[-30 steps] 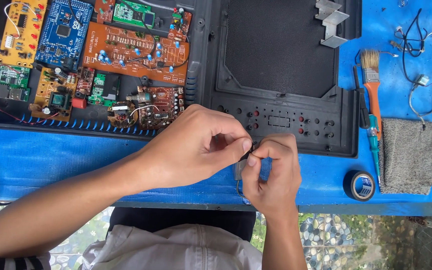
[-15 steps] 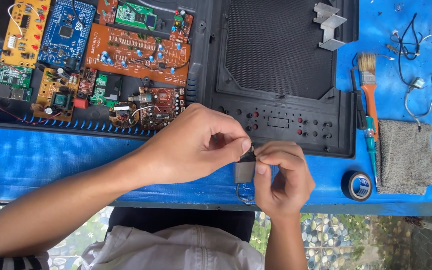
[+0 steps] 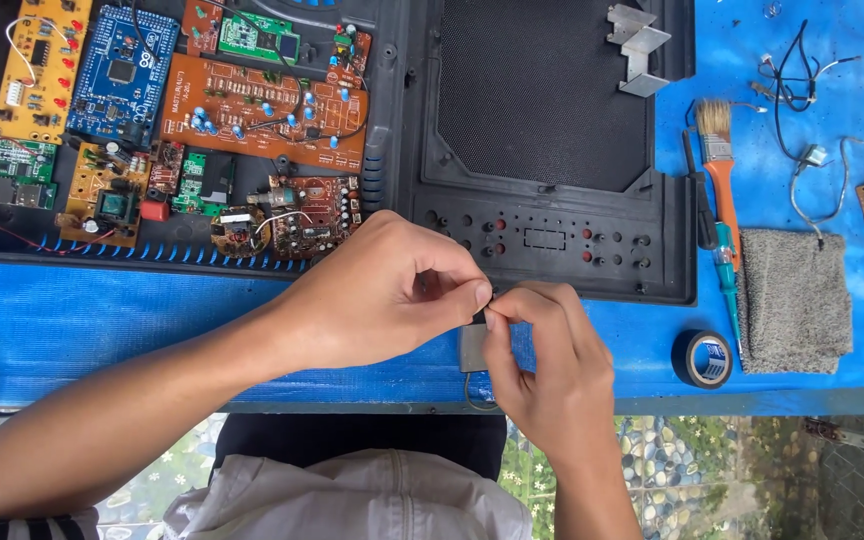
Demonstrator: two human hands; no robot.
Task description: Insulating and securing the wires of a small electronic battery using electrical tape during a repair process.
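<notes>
we pinch a small grey part between both hands: left hand above-left, right hand beside it, fingertips pressed together on its top

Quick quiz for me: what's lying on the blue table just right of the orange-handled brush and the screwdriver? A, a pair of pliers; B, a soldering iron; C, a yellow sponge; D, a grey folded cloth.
D: a grey folded cloth lies flat on the blue table, right of the orange-handled brush and the screwdriver, with a roll of black tape at its lower left.
</notes>
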